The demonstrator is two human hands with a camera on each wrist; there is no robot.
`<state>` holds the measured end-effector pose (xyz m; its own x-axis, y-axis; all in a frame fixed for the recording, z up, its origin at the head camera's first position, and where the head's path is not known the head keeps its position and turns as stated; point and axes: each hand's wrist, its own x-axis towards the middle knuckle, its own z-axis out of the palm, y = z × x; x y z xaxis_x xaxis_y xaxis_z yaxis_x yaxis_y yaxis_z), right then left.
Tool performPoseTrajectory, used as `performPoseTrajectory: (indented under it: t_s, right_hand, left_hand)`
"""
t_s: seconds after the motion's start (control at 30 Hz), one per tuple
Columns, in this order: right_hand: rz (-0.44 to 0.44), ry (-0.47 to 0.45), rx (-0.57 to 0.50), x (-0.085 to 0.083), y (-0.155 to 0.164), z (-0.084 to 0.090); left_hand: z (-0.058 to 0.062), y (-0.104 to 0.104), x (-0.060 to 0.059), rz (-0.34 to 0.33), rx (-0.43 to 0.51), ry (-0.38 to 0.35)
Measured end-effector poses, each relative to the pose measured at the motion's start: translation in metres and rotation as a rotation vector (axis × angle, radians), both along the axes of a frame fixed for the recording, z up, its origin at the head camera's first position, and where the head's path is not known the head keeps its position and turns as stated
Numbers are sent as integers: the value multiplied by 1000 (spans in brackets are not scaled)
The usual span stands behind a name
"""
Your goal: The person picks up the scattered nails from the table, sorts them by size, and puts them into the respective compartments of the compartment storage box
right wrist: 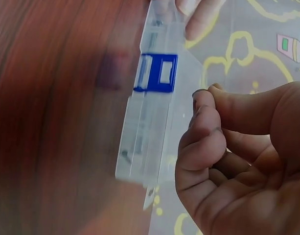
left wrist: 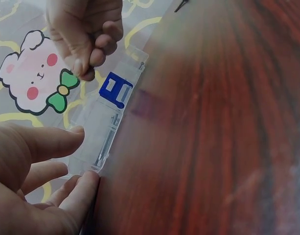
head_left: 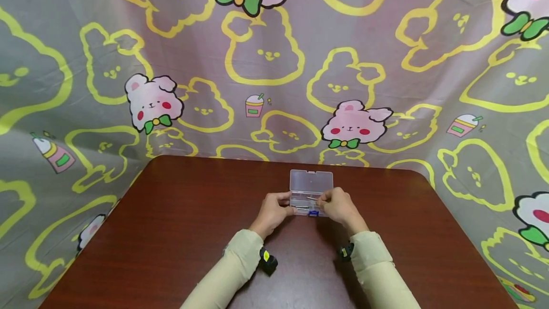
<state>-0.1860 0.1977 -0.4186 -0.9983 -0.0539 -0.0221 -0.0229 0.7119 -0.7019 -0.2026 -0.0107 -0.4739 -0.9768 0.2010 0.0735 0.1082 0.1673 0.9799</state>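
Note:
A small clear plastic box (head_left: 305, 202) lies on the brown table (head_left: 180, 232) with its lid (head_left: 311, 180) raised at the back. A blue clasp (head_left: 313, 213) sits on its near edge. Thin metal pins lie inside the box (left wrist: 106, 139). My left hand (head_left: 288, 204) pinches the box's left end between thumb and finger (left wrist: 66, 139). My right hand (head_left: 322, 200) hovers over the right end with its fingertips (right wrist: 204, 100) pressed together, and a thin metal pin seems to run to them in the head view. The blue clasp (right wrist: 157, 73) is beside that hand.
A cartoon-printed cloth (head_left: 274, 75) hangs behind and around the table. Small black wrist cameras (head_left: 268, 260) sit under both sleeves. The table's front and side edges lie well away from the box.

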Motion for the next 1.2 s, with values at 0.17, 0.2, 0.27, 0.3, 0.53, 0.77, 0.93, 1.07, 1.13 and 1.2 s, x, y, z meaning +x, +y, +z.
performPoseTrajectory:
  t_s: [0.17,0.2,0.27,0.3,0.53,0.77,0.93,1.07,1.13,1.2]
  right_hand:
    - [-2,-18,-20,6,14,1]
    - [-4,-18,-19,7,16,2]
    - [-9,-14,-18,9,21,2]
    - [-13,-11,-15,10,22,3]
    - [-35,-11,10,13,33,2]
    - [-49,-16,10,18,41,1]
    - [-60,-42,1,22,48,-2]
    - [-72,-43,-4,25,52,-2]
    - [-78,-45,-3,26,55,-2]
    - [-83,-51,-6,26,57,-2]
  left_hand:
    - [0,0,0,2,-12,-6]
    - [1,0,0,2,-12,-5]
    - [1,0,0,2,-13,-6]
    - [1,0,0,3,-14,-5]
    - [2,0,-1,3,-6,-7]
    - [-1,1,-3,0,2,5]
    - [-1,1,-2,4,-2,-6]
    - [-2,2,-2,7,-3,-13]
    - [-2,2,-2,7,-7,-17]
    - [-2,2,-3,5,-10,-16]
